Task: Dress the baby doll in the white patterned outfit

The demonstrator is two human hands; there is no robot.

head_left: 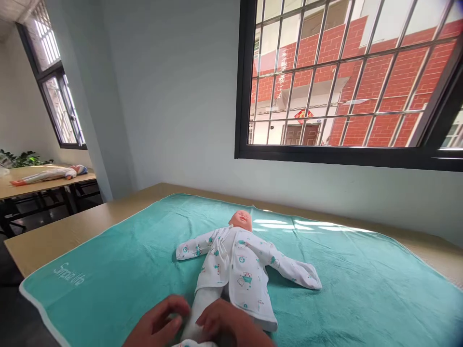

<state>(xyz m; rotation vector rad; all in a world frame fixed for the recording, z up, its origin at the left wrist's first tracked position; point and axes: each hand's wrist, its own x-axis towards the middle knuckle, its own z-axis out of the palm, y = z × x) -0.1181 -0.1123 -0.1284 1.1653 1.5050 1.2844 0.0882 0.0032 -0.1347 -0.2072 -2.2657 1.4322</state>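
Observation:
A baby doll (241, 220) lies on its back on a teal blanket (133, 255), head away from me. It wears a white printed jacket (249, 270) with the sleeves spread to both sides, and white trousers (204, 303). To the left of the trousers, at the bottom edge, my left hand (159, 322) has bent fingers, with a gap between thumb and forefinger and nothing seen in it. My right hand (233, 323) is slightly blurred, its fingers curled down onto the white trousers. Printed white cloth (195, 343) shows below the hands; the doll's lower legs are hidden or out of view.
The blanket covers most of a wooden table (90, 224) that stands against a pale wall (181, 96). A barred window (343, 77) is above it. At the far left, another doll (50, 174) lies on a second table (10, 190), near a green plant (25, 159).

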